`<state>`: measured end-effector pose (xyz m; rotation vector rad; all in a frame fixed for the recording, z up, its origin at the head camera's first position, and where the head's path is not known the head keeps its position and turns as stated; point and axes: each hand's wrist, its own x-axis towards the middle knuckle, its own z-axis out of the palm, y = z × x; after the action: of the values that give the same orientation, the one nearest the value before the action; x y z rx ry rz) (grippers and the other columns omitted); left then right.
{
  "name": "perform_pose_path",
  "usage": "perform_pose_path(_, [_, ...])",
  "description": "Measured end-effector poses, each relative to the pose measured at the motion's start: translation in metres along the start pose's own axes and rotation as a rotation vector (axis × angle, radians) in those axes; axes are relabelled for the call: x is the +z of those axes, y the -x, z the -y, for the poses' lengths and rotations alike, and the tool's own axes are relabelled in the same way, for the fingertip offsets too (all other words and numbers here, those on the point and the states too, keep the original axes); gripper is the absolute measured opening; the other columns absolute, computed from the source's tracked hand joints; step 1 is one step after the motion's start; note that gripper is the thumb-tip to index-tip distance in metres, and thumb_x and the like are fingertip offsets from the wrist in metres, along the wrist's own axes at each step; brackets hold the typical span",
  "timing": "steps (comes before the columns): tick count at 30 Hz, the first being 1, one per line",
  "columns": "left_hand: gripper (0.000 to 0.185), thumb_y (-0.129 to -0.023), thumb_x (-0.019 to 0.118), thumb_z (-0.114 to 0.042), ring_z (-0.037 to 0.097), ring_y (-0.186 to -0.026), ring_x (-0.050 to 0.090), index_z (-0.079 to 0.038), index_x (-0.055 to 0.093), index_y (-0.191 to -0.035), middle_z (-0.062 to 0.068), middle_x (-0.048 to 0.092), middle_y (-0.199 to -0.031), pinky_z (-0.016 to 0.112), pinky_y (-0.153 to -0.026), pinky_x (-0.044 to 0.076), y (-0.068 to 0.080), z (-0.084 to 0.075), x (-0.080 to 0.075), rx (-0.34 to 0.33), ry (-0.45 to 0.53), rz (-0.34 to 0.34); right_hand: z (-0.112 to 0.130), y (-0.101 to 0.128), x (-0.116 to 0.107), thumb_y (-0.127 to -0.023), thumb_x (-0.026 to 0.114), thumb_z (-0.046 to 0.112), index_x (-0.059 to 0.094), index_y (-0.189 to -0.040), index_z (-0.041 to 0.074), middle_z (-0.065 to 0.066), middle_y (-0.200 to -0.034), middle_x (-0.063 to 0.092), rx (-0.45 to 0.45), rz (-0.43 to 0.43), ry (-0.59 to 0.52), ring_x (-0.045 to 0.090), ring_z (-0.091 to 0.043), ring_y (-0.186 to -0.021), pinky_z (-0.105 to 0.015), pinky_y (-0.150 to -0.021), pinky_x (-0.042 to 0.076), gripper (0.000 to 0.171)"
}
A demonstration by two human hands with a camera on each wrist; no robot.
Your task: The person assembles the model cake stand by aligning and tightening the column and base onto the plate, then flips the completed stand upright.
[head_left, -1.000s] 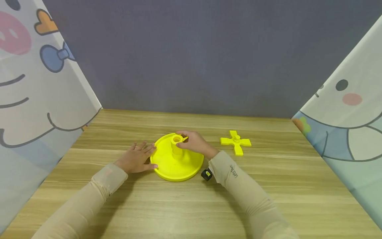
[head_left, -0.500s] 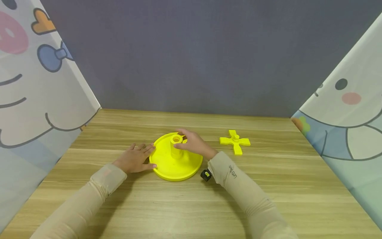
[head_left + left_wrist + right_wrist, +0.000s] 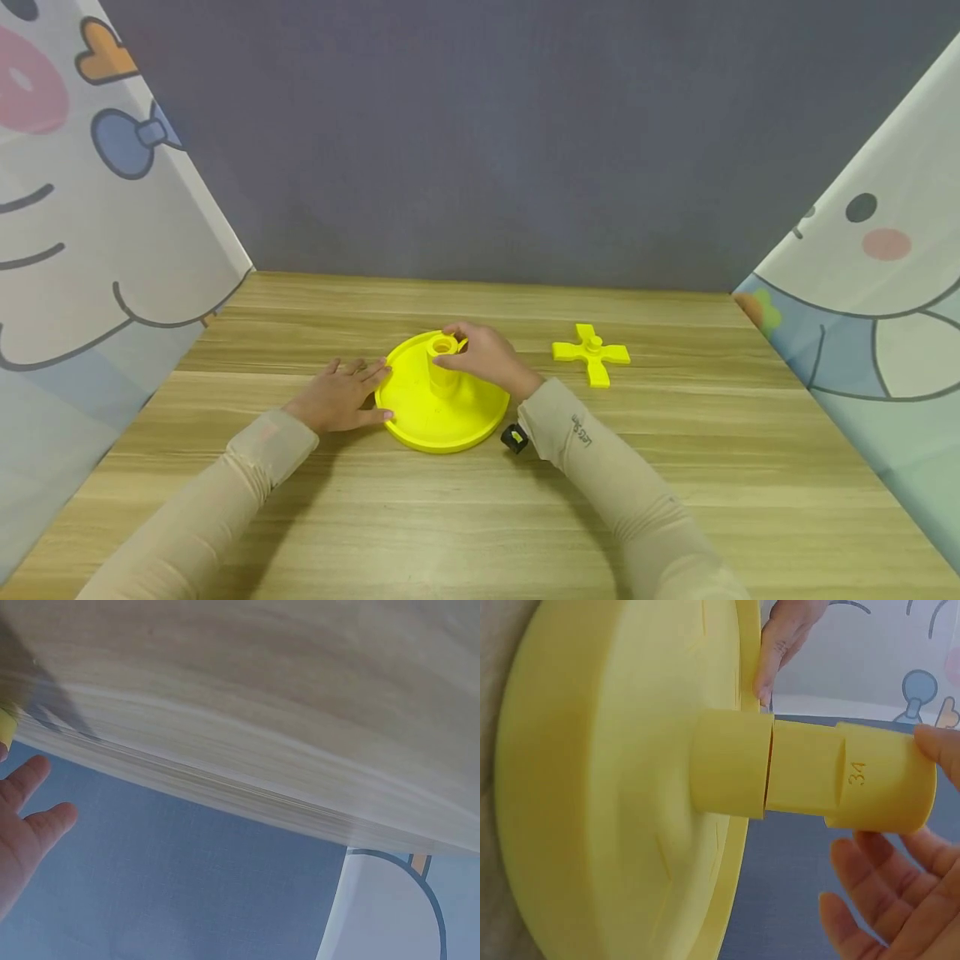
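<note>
A round yellow disc (image 3: pixel 423 417) lies on the wooden table (image 3: pixel 675 467) with an upright post at its middle. A yellow sleeve (image 3: pixel 442 347) marked "34" (image 3: pixel 877 776) sits on the post above the disc (image 3: pixel 615 787). My right hand (image 3: pixel 483 357) curls round the sleeve's top, thumb on the near side and forefinger over the far side; the thumb (image 3: pixel 939 748) touches the sleeve's end. My left hand (image 3: pixel 343 396) lies flat on the table, fingertips against the disc's left rim. Its fingers (image 3: pixel 26 814) show straight in the left wrist view.
A yellow cross-shaped piece (image 3: pixel 592 354) lies on the table to the right of the disc. A small black and yellow device (image 3: pixel 514 437) sits at my right wrist. Cartoon-printed panels (image 3: pixel 90 250) stand on both sides and a grey-blue wall (image 3: pixel 480 142) behind.
My right hand's fingers have shifted a little round the sleeve's top. The left hand and the disc have stayed in place.
</note>
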<state>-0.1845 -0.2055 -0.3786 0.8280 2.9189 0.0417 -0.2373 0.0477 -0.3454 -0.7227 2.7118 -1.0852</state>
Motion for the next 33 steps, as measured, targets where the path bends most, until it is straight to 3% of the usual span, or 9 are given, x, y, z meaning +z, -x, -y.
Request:
perform_pose_path(4, [0.078,-0.093,0.049,-0.057,0.046,-0.13,0.039,0.0,0.038,-0.145,0.018,0.038,-0.149,0.068,-0.102,0.027,0.001,0.001,0.003,0.005,-0.008,-0.017,0.001,-0.001,0.002,-0.085,0.074,0.031,0.049,-0.137,0.003,-0.014,-0.121,0.061,0.002,0.001,-0.008,0.06,-0.024,-0.099,-0.033,-0.085,0.051,0.064])
perform_pose_path(8, [0.078,-0.093,0.048,-0.058,0.046,-0.128,0.041,0.0,0.04,-0.144,0.018,0.039,-0.147,0.068,-0.1,0.028,0.005,0.002,0.009,0.012,-0.015,-0.025,-0.006,-0.001,0.004,-0.088,0.07,0.022,0.035,-0.147,0.001,-0.019,-0.136,0.051,-0.036,0.084,-0.098,0.055,-0.032,-0.114,-0.037,-0.095,0.048,0.071])
perform_pose_path(14, [0.079,-0.093,0.048,-0.059,0.046,-0.128,0.04,0.0,0.04,-0.144,0.019,0.039,-0.148,0.068,-0.101,0.028,0.006,0.002,0.012,0.009,-0.01,-0.026,-0.013,-0.002,0.007,-0.087,0.068,0.011,0.042,-0.143,0.001,-0.015,-0.134,0.054,-0.069,0.148,-0.159,0.054,-0.028,-0.113,-0.036,-0.095,0.047,0.063])
perform_pose_path(18, [0.078,-0.093,0.048,-0.058,0.046,-0.129,0.04,0.001,0.04,-0.144,0.019,0.039,-0.148,0.068,-0.101,0.028,0.004,0.003,0.012,0.01,-0.012,-0.028,-0.013,-0.003,0.008,-0.085,0.071,0.011,0.048,-0.14,0.003,-0.013,-0.125,0.058,-0.068,0.128,-0.156,0.055,-0.026,-0.107,-0.03,-0.091,0.048,0.059])
perform_pose_path(26, [0.078,-0.093,0.047,-0.058,0.045,-0.128,0.04,0.0,0.04,-0.144,0.018,0.039,-0.148,0.068,-0.101,0.029,-0.001,0.004,0.01,0.018,-0.032,-0.039,-0.008,-0.002,0.009,-0.083,0.075,0.011,0.053,-0.134,-0.001,-0.015,-0.125,0.059,-0.08,0.029,-0.159,0.058,-0.028,-0.102,-0.028,-0.086,0.05,0.057])
perform_pose_path(33, [0.078,-0.093,0.049,-0.058,0.046,-0.129,0.039,0.0,0.039,-0.144,0.018,0.038,-0.148,0.068,-0.101,0.028,-0.003,0.003,0.006,0.014,-0.025,-0.025,-0.002,0.001,0.012,-0.082,0.078,0.023,0.055,-0.132,0.004,-0.011,-0.119,0.062,-0.001,-0.042,-0.076,0.059,-0.021,-0.096,-0.029,-0.081,0.051,0.058])
